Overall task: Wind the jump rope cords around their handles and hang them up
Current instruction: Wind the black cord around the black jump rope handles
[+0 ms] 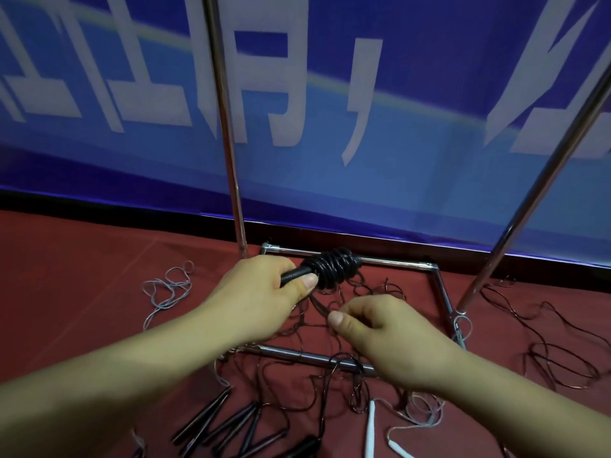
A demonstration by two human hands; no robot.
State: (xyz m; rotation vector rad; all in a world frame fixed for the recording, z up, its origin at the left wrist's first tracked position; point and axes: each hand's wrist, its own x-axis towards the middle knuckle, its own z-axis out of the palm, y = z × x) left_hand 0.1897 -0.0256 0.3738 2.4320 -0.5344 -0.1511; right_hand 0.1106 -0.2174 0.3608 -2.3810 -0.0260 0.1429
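Note:
My left hand (264,285) grips the black jump rope handles (294,276), which point up and to the right. Dark cord is wound around them in a thick coil (334,267). Just below and to the right, my right hand (373,328) pinches the loose dark cord (325,310) between thumb and fingers. The cord runs from the coil down to my right hand. More dark cords (297,368) lie tangled on the red floor beneath both hands.
A metal rack stands ahead: its square base (390,263) lies on the red floor, with two upright poles (228,143) (535,193). Several black handles (224,421) and white handles (370,428) lie near me. Grey cord (165,289) sits left, dark cords (555,352) right. A blue banner (330,94) hangs behind.

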